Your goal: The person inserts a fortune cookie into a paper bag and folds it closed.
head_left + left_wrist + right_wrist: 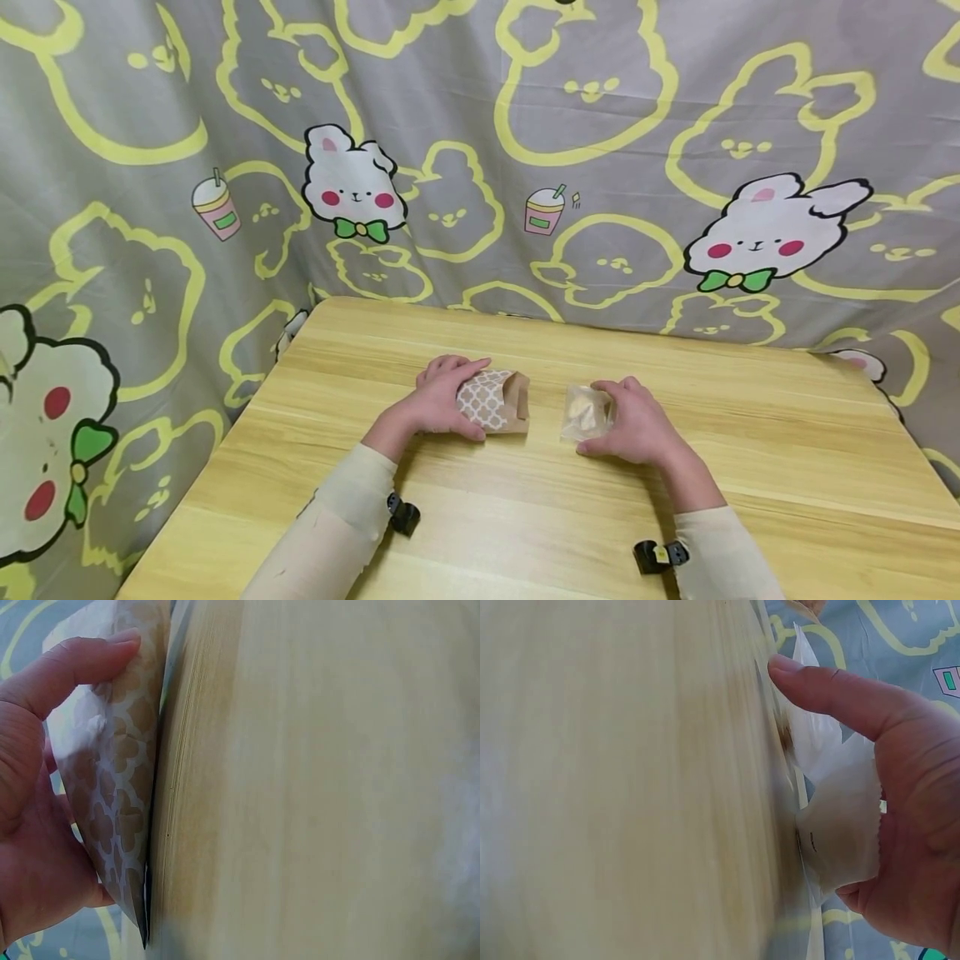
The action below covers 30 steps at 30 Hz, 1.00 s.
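Note:
A small brown paper bag (486, 401) with a white lattice print lies on its side on the table, its mouth gaping to the right. My left hand (442, 398) grips it from the left, thumb on the near edge and fingers at the far one. In the left wrist view the thumb presses on the printed paper (124, 765). To the right, across a short gap, is a small see-through packet (579, 414) with something pale yellow inside. My right hand (637, 421) holds this packet between thumb and fingers. Its crinkled film (840, 817) shows in the right wrist view; the contents cannot be made out there.
Both things rest on a light wood-grain table (525, 525). A grey curtain (465, 108) with yellow outlines and white rabbits hangs behind the table and along its left side. Black wrist cameras (405, 515) are strapped to both forearms.

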Tool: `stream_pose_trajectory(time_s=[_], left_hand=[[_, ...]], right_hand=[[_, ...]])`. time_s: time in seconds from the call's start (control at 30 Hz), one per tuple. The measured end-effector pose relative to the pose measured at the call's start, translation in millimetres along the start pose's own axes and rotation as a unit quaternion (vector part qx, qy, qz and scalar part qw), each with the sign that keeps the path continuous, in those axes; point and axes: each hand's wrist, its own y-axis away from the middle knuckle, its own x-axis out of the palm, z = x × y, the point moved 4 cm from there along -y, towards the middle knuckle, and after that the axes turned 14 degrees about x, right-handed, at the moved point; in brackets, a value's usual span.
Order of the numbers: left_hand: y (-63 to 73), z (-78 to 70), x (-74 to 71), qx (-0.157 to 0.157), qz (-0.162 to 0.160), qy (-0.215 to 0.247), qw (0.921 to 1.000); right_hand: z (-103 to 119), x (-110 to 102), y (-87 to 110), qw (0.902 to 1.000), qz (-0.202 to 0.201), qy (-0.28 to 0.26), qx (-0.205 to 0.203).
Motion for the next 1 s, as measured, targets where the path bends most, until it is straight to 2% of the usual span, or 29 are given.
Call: stream_pose_trajectory(time_s=[0.27, 1.0], left_hand=[[0.2, -1.2, 1.3, 0.005, -0.001, 0.007, 1.0000], [0.4, -0.3, 0.8, 0.005, -0.007, 0.001, 1.0000]], right_hand=[[0.8, 1.9, 0.9, 1.0000, -0.006, -0.003, 0.001], [21.8, -0.5, 1.2, 0.9943, -0.003, -0.098, -0.041]])
